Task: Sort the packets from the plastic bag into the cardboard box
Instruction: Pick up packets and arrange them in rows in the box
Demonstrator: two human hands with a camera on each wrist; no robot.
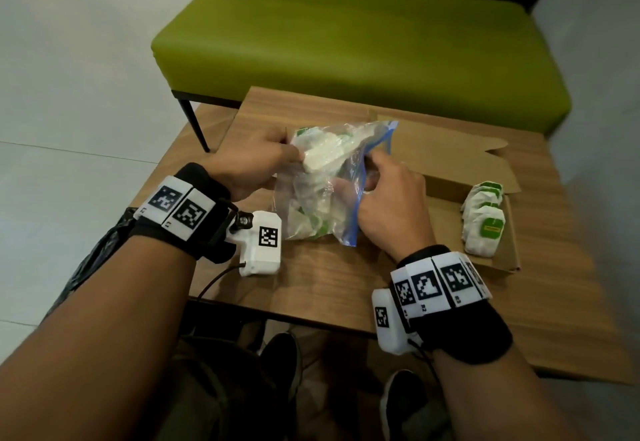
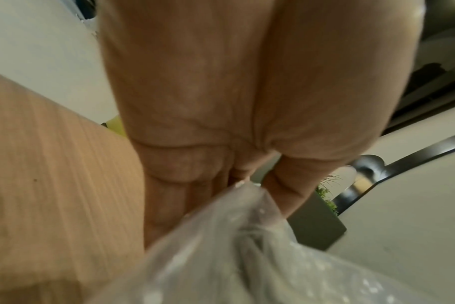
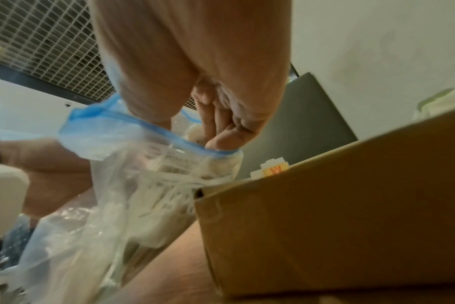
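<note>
A clear plastic bag (image 1: 318,195) with a blue zip edge stands on the wooden table (image 1: 329,285), holding several white and green packets. My left hand (image 1: 294,155) pinches the bag's upper left side; the left wrist view shows thumb and fingers closed on the plastic bag (image 2: 247,246). My right hand (image 1: 374,177) reaches into the bag's mouth. In the right wrist view its curled fingers (image 3: 216,127) lie past the blue rim of the bag (image 3: 117,185); whether they hold a packet is hidden. The open cardboard box (image 1: 491,267) lies just to the right, with stacked packets (image 1: 483,222) at its right end.
A green bench (image 1: 346,42) stands beyond the table's far edge. The box wall (image 3: 325,216) rises close beside my right hand. My shoes and the floor show below the near table edge.
</note>
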